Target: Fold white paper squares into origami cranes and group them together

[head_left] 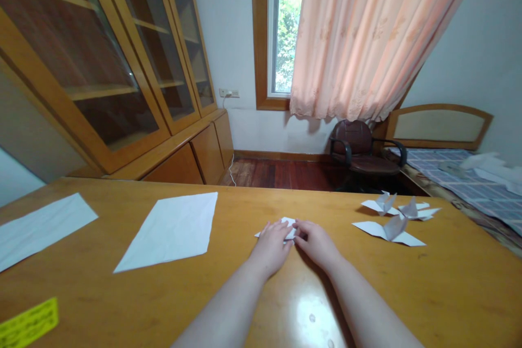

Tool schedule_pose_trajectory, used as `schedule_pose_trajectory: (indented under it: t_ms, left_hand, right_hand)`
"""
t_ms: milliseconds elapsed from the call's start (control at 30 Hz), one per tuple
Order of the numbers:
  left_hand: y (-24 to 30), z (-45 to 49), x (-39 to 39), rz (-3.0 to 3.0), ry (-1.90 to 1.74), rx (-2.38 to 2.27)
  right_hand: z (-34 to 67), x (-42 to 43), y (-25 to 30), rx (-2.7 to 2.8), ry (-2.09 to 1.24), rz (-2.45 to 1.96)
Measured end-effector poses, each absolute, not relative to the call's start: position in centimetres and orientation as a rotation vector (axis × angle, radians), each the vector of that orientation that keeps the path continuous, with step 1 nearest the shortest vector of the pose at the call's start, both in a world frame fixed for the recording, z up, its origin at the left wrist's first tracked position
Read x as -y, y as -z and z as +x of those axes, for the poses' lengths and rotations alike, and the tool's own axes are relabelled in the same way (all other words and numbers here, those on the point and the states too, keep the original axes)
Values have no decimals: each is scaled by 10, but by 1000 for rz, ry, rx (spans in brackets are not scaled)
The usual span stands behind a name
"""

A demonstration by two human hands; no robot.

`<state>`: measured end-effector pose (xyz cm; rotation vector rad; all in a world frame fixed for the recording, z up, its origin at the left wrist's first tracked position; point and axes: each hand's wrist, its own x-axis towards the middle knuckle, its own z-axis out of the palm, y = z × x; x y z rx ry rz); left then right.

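Observation:
A small piece of folded white paper (290,222) lies on the wooden table (244,304), mostly covered by my hands. My left hand (272,243) rests over its left part, fingers close together and pressing it to the tabletop; a pointed white tip sticks out on the left. At its right edge, my right hand (316,240) has thumb and bent fingers closed on the paper. Between the hands only a little of the folds shows. Several folded paper cranes (391,228) stand to the right, apart from my hands.
Left of my hands lie a flat white sheet (173,231) and another sheet (44,228). A yellow label (28,322) is at the near left. Beyond the table are a glass-door cabinet (163,136), a brown armchair (361,147) and a bed (460,174).

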<state>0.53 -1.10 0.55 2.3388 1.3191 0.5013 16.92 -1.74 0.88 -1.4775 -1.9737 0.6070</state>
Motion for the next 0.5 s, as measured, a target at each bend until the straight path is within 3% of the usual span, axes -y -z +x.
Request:
schedule_pose_trajectory:
  t_ms: [500]
  left_hand:
    - [-9,7,8,2258,-674,-1299]
  right_hand:
    - [173,17,-10,2011,-519,-1479]
